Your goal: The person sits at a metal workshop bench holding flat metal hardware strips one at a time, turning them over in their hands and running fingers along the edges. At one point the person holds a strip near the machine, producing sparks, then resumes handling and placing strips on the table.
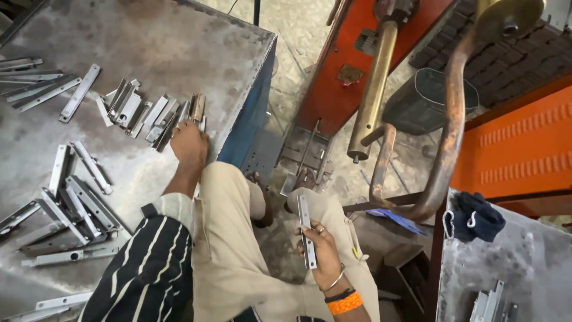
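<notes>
- Our left hand [189, 145] reaches out to the near edge of the steel table [179, 48] and rests on the end of a row of short metal strips [156, 113]. The fingers are bent down over the pieces, but we cannot tell whether they have closed on one or only touch the pile.
- That row lies directly under and just beyond the left hand. The strips lean against each other, their long axes running roughly away from us and tilted a little to the right.
- Our right hand [322, 253] is down over the lap, well apart from the table, and grips one flat strip [306, 229] between thumb and fingers. The strip stands nearly upright in the view, its long axis pointing from the palm towards the foot pedal [304, 155] of the orange machine [351, 65].
- The left hand is by far the nearer one to the row; the right is nearer to the machine's brass rod [372, 89] and the curved copper arm [447, 137].
- A second heap of longer brackets [74, 203] lies on the table to the left of our sleeve, and more strips [42, 83] at the far left edge.
- No bin or tray shows; the parts lie loose on the table. On a second table [524, 268] at the right we see a dark cloth [473, 216] and a few more parts [490, 303].
</notes>
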